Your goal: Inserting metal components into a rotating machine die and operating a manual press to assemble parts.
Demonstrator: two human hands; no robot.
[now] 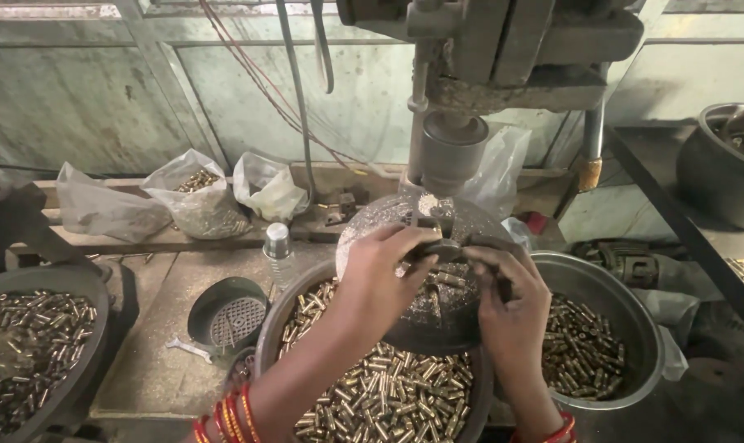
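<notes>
The left hand (386, 267) and right hand (510, 291) pinch a small dark fixture (447, 248) on the round machine plate (405, 215), directly below the spindle (452, 152); the left sits nearer the bowl of brass casings (388, 394).

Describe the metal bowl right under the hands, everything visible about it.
The metal bowl is round, grey and dull, with a thin rolled rim. It sits low in front of the drill press, heaped with small brass-coloured tubular pieces. The press's round table overhangs its far side. The left hand and right hand work above it without touching it.
</notes>
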